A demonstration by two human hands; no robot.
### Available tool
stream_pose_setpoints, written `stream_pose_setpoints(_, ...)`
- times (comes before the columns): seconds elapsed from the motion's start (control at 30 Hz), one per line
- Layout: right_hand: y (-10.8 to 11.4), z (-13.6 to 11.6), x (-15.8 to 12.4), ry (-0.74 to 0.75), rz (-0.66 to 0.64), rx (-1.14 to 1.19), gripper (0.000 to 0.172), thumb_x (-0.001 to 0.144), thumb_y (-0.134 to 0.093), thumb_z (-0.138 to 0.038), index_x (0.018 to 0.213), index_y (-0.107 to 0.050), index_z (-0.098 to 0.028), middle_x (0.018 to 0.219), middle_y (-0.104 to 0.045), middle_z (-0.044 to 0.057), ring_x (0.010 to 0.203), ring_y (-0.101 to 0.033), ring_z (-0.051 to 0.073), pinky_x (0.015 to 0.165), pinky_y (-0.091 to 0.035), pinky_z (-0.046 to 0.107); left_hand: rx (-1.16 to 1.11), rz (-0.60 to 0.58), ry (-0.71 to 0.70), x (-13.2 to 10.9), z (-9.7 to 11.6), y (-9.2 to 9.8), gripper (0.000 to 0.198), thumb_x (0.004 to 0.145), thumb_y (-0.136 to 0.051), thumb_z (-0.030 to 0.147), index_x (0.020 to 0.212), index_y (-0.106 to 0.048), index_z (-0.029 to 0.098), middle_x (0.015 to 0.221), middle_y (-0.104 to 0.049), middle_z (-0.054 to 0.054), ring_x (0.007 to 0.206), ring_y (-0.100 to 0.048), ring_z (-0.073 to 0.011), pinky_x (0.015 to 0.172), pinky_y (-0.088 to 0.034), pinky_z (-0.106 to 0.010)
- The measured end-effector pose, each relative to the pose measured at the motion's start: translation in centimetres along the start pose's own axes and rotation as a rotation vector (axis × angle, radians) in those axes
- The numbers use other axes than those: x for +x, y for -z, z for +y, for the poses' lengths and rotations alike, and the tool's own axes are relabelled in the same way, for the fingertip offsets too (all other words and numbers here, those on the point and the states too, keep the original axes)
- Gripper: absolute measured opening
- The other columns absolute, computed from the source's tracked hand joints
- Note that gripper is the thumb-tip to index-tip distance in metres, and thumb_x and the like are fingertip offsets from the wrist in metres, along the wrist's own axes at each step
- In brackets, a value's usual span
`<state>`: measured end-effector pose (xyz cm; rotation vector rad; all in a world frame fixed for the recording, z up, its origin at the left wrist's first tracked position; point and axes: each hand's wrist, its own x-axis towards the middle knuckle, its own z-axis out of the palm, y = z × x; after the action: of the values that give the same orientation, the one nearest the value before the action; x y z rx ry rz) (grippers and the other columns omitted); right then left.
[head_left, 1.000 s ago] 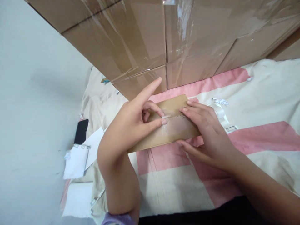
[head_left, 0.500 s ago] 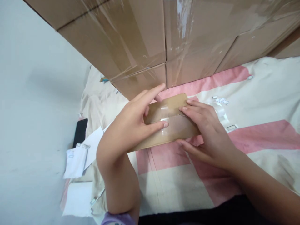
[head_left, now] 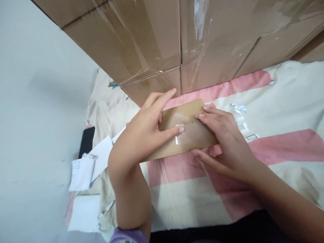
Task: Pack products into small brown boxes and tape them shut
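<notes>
A small flat brown cardboard box point(head_left: 186, 133) lies on the pink and cream cloth in front of me, with a strip of clear tape across its flap seam. My left hand point(head_left: 144, 130) clasps the box's left end, thumb pressed on the tape near the middle and fingers curled over the far edge. My right hand point(head_left: 222, 136) holds the right end, fingers lying on top by the seam and thumb under the near edge.
Large taped cardboard cartons point(head_left: 177, 44) are stacked right behind the box. White paper sheets with clips point(head_left: 86, 165) and a black flat object point(head_left: 86, 141) lie at the left by the pale wall. Small white clips and tape scraps point(head_left: 243, 116) sit to the right on the cloth point(head_left: 278, 141).
My left hand's fingers have folded down from a raised, pointing pose onto the box's far edge, and the thumb has slid along the tape. The right hand has stayed put.
</notes>
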<state>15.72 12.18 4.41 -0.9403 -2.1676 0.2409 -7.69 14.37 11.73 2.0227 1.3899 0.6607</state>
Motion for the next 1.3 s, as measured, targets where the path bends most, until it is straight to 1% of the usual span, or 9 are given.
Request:
stream_pose_setpoints(0.13,0.0,0.0,0.0,0.001,-0.003,-0.005,0.067,0.089,-0.066,-0.046,0.146,-0.041,-0.023,0.137,-0.059,0.016,0.136,-0.049,0.041,0.109,-0.045,0.067,-0.007,0.010,-0.009,0.0,0.2,-0.2,0.065,0.084,-0.075,0.039,0.143,-0.049,0.041,0.128,-0.056,-0.004,0.096,-0.058,-0.0233,0.082,-0.054,-0.040)
stream_pose_setpoints(0.2,0.0,0.0,0.0,0.000,-0.008,-0.009,0.067,0.089,-0.067,-0.046,0.146,-0.041,-0.022,0.137,-0.058,0.016,0.136,-0.049,0.041,0.109,-0.045,0.067,0.020,0.000,-0.006,0.1,0.4,-0.4,0.063,0.085,-0.072,0.040,0.144,-0.049,0.040,0.129,-0.055,-0.004,0.097,-0.058,-0.0230,0.082,-0.054,-0.038)
stream_pose_setpoints(0.37,0.0,0.0,0.0,-0.008,-0.011,-0.010,0.066,0.090,-0.065,-0.046,0.145,-0.041,-0.021,0.136,-0.058,0.016,0.137,-0.048,0.041,0.109,-0.044,0.067,0.136,-0.057,0.025,0.2,1.0,-0.5,0.056,0.093,-0.060,0.041,0.147,-0.045,0.040,0.135,-0.050,-0.003,0.097,-0.059,-0.0205,0.083,-0.056,-0.036)
stream_pose_setpoints(0.5,0.1,0.0,0.0,0.003,-0.011,-0.016,0.067,0.089,-0.066,-0.046,0.145,-0.042,-0.019,0.134,-0.059,0.017,0.137,-0.048,0.042,0.109,-0.044,0.066,0.239,-0.063,0.034,0.2,1.5,-0.8,0.052,0.098,-0.051,0.041,0.149,-0.042,0.042,0.134,-0.051,-0.003,0.099,-0.061,-0.0207,0.085,-0.056,-0.036)
stream_pose_setpoints(0.7,0.0,0.2,0.0,0.022,-0.007,-0.012,0.065,0.089,-0.065,-0.047,0.145,-0.043,-0.021,0.133,-0.060,0.016,0.137,-0.049,0.042,0.108,-0.045,0.067,0.358,0.002,0.061,0.5,1.9,-1.7,0.048,0.100,-0.045,0.040,0.148,-0.043,0.038,0.136,-0.052,-0.004,0.095,-0.063,-0.0206,0.082,-0.056,-0.035)
stream_pose_setpoints(0.93,0.0,0.3,0.0,0.015,-0.011,0.007,0.064,0.088,-0.066,-0.050,0.142,-0.046,-0.023,0.133,-0.061,0.015,0.135,-0.050,0.044,0.107,-0.045,0.069,0.364,0.061,0.055,0.4,1.8,-2.4,0.048,0.101,-0.045,0.032,0.149,-0.041,0.036,0.137,-0.054,-0.004,0.098,-0.063,-0.0219,0.080,-0.053,-0.034)
stream_pose_setpoints(1.07,0.0,0.2,0.0,0.005,-0.011,0.013,0.064,0.087,-0.068,-0.050,0.142,-0.047,-0.022,0.132,-0.062,0.015,0.135,-0.049,0.044,0.107,-0.045,0.069,0.341,0.091,0.034,0.3,1.6,-2.9,0.045,0.101,-0.042,0.029,0.146,-0.044,0.035,0.131,-0.059,-0.004,0.102,-0.063,-0.0238,0.083,-0.051,-0.035)
stream_pose_setpoints(1.23,0.0,0.2,0.1,0.002,-0.017,0.014,0.064,0.087,-0.068,-0.049,0.142,-0.046,-0.024,0.133,-0.062,0.014,0.135,-0.050,0.044,0.106,-0.045,0.070,0.336,0.194,0.044,0.3,1.4,-3.7,0.042,0.103,-0.038,0.026,0.142,-0.050,0.035,0.123,-0.065,-0.004,0.105,-0.064,-0.0258,0.085,-0.050,-0.036)
stream_pose_setpoints(1.3,0.0,0.2,0.1,0.006,-0.013,0.011,0.065,0.087,-0.068,-0.049,0.142,-0.045,-0.025,0.133,-0.061,0.014,0.134,-0.050,0.044,0.106,-0.045,0.070,0.322,0.217,0.050,0.4,1.4,-3.9,0.040,0.102,-0.038,0.026,0.139,-0.053,0.035,0.121,-0.067,-0.004,0.107,-0.064,-0.0267,0.086,-0.050,-0.037)
